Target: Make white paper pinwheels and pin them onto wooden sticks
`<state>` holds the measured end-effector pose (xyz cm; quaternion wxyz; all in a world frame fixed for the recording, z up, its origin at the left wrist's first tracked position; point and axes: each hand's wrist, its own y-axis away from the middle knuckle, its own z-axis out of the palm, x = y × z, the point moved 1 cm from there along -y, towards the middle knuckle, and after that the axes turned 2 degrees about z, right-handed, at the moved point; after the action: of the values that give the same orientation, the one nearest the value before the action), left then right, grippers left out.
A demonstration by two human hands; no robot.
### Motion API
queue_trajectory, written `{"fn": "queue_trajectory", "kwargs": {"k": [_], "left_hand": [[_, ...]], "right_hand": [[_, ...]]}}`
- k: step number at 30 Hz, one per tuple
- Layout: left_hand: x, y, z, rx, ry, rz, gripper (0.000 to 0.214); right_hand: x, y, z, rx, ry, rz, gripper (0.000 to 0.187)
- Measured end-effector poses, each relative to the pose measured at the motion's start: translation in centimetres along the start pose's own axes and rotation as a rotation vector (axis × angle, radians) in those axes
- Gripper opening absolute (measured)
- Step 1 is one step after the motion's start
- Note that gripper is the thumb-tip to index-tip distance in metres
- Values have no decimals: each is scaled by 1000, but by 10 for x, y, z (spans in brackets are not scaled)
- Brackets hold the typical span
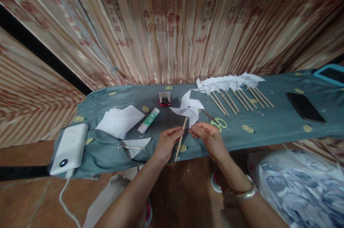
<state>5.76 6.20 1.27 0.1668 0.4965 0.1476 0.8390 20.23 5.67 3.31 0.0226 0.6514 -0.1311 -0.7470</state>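
Note:
My left hand (167,143) pinches the wooden stick of a white paper pinwheel (188,107), held upright over a long board covered in teal cloth (268,124). My right hand (208,135) is closed in a pinch at the lower vane of the same pinwheel, just right of the stick. A row of several finished white pinwheels on sticks (231,90) lies behind and to the right. Green-handled scissors (218,122) lie just beyond my right hand.
A glue stick (148,120), a small red box of pins (164,99) and loose white paper sheets (119,121) lie left of centre. A white power bank (69,148) sits at the left end, a dark phone (305,107) and a blue-framed tablet (329,74) at the right. A patterned curtain hangs behind.

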Motion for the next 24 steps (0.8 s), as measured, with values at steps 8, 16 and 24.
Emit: {"fn": "queue_trajectory", "kwargs": {"k": [8, 16, 24], "left_hand": [[-1, -1, 0, 7, -27, -6, 37], [0, 1, 1, -19, -70, -29, 36], [0, 1, 0, -26, -79, -22, 35]], "right_hand": [[-2, -8, -15, 87, -150, 53, 39], [-2, -10, -10, 55, -358, 169, 32], [-2, -10, -7, 30, -388, 147, 29]]}}
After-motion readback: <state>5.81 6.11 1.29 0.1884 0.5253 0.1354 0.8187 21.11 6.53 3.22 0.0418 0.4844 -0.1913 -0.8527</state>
